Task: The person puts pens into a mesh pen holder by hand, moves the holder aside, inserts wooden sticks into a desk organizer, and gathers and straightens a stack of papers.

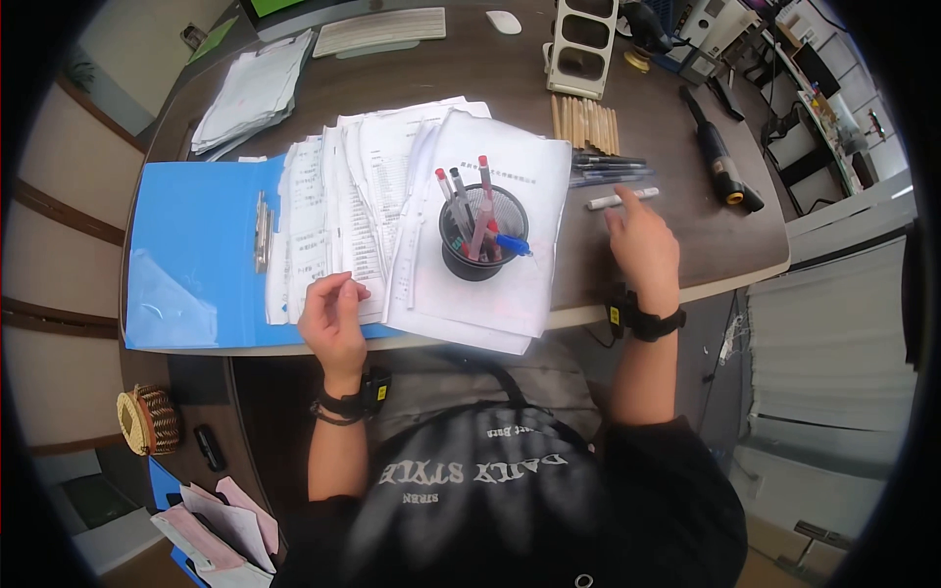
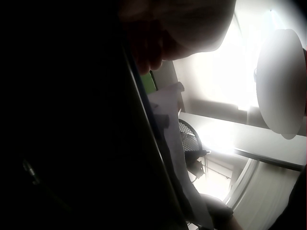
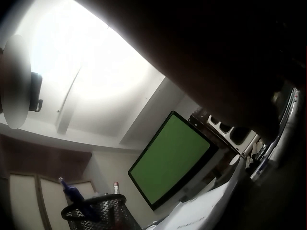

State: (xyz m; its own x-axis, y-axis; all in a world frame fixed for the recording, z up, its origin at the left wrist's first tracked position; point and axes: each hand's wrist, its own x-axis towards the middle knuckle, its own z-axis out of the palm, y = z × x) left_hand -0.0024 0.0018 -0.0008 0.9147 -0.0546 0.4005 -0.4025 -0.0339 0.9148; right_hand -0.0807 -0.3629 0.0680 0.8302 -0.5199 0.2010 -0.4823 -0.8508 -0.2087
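On the right of the desk lies a white marker [image 1: 642, 194], level with the front of a row of dark pens [image 1: 613, 169]. My right hand [image 1: 647, 255] reaches to it, an outstretched finger overlapping its middle and the thumb just in front. In the right wrist view that hand is mostly dark. My left hand [image 1: 333, 318] hangs loosely curled over the desk's front edge, by the printed sheets [image 1: 368, 216], holding nothing. Between the hands, a black mesh pen cup [image 1: 475, 265] with red, black and blue pens stands on a stack of papers [image 1: 534, 294].
A blue folder [image 1: 196, 255] lies open at the left under the sheets. Behind the pens are a row of wooden pencils [image 1: 585, 125] and a white holder [image 1: 581, 49]. A black handheld tool [image 1: 720, 162] lies far right. Keyboard [image 1: 380, 31] and mouse [image 1: 504, 22] sit at the back.
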